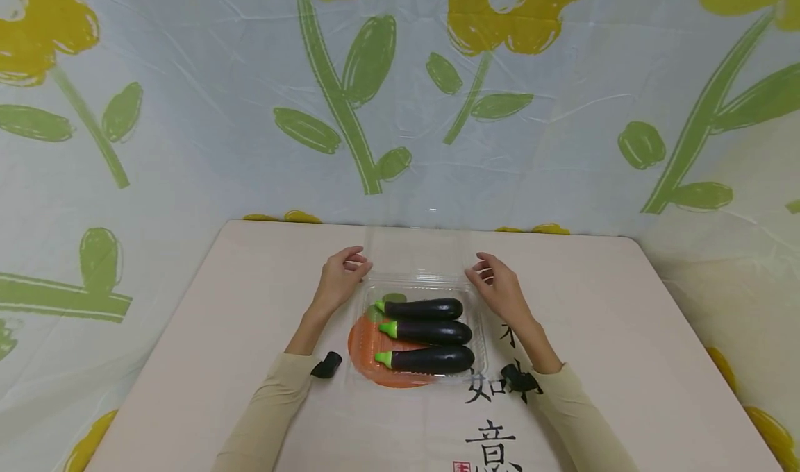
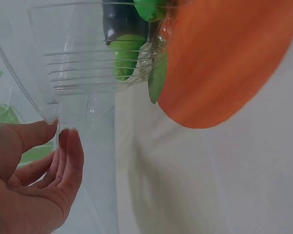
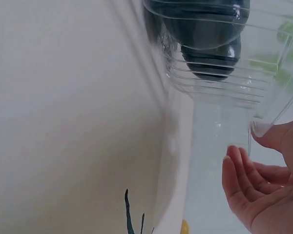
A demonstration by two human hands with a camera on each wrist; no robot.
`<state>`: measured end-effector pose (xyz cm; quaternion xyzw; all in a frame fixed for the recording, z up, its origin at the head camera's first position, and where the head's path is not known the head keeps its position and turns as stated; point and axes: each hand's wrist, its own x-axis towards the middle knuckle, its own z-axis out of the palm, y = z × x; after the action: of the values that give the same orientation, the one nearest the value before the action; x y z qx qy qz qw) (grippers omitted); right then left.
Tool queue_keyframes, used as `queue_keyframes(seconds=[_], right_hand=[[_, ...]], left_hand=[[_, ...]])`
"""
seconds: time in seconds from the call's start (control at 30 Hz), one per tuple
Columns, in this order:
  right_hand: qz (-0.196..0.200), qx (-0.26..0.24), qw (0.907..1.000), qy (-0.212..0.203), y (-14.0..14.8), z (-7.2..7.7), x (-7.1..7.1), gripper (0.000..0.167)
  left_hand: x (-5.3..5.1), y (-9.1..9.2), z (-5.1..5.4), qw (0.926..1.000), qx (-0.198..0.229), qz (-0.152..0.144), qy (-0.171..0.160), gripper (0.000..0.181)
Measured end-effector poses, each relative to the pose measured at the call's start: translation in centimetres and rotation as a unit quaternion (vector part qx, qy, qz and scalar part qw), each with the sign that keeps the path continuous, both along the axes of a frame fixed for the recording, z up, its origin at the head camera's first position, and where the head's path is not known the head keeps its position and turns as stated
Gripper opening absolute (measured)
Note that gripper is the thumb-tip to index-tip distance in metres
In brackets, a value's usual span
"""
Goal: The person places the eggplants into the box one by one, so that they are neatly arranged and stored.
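Observation:
Three dark purple eggplants, the far one [image 1: 431,309], the middle one [image 1: 435,332] and the near one [image 1: 434,359], lie side by side in a clear plastic clamshell box [image 1: 481,326]. Their green stems point left. The box's lid [image 1: 415,250] is raised at the far side, hinged back. My left hand [image 1: 337,277] pinches the lid's left edge; in the left wrist view the thumb and fingers [image 2: 74,156] lie on either side of it. At the right edge my right hand [image 1: 500,288] holds the lid likewise, thumb [image 3: 273,135] against the rim.
Under the box the pale tablecloth [image 1: 275,271] bears an orange round print [image 1: 362,347] and black brush characters [image 1: 490,444]. A flower-patterned curtain [image 1: 237,132] rises behind the table. Black wrist straps [image 1: 328,366] sit by both sleeves.

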<state>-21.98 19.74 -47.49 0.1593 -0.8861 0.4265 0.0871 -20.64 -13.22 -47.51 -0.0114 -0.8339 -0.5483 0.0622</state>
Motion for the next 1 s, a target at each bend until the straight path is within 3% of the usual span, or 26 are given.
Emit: queue_keyframes(seconds=[0.47,0.73,0.87,1.0], right_hand=[[0.007,-0.029,0.997,0.071,0.3,0.2,0.1,0.039],[-0.001,-0.052,0.9955,0.08,0.6,0.4,0.4,0.032],[-0.001,-0.063,0.994,0.089,0.8,0.5,0.7,0.029],[0.004,-0.06,0.9932,0.1,1.0,0.5,1.0,0.026]], left_hand=[[0.4,-0.1,1.1,0.9983,0.018,0.008,0.055,0.038],[1.0,-0.3,1.4,0.9961,0.005,0.02,0.085,0.026],[1.4,-0.5,1.6,0.9951,-0.014,0.016,0.097,0.021],[1.7,-0.6,1.7,0.9946,-0.005,0.007,0.103,0.019]])
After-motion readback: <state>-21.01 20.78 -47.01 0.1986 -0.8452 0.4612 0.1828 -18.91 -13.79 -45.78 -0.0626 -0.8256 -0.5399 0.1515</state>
